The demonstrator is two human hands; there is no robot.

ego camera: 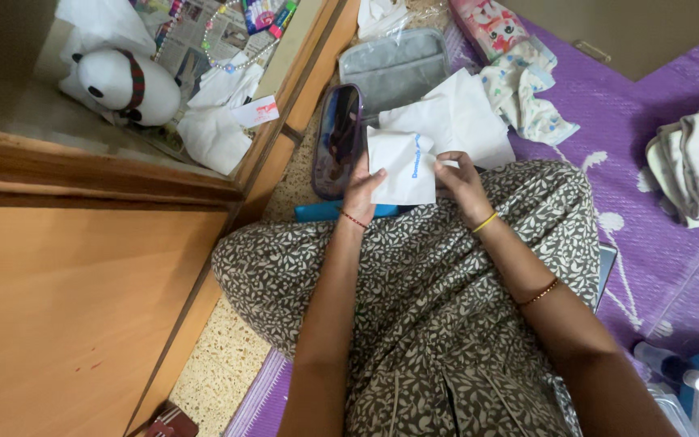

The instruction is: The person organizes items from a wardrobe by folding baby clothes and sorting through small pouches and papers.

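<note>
The left hand [362, 190] and the right hand [461, 180] hold one folded white paper sheet with small blue print [402, 166] above the lap, just past the knees of the leaf-patterned grey dress [446, 275]. The left fingers close on the sheet's left edge, thumb on its face; the right fingers pinch its right edge near the upper corner. The sheet stands nearly upright, its lower edge free and its upper left corner overlapping the dark oval glossy case [337, 142], which lies on the speckled stone floor [228, 364] just left of the sheet. A flat blue object [317, 212] lies below that case, touching the dress edge. Behind the sheet a larger white paper piece [467, 121] rests flat, its far edge meeting the open grey zip pouch [394, 69]. To the right, the printed pale cloth [527, 97] and the pink printed packet [491, 24] lie on the purple floor mat [633, 137]; a folded dotted cloth bundle [697, 166] sits well apart near the right margin. On the left, the wooden cabinet [82, 283] bounds the floor strip; its open shelf holds a white plush panda toy [123, 85] and loose papers. Open room remains on the mat between the right knee and the cloth bundle.
</note>
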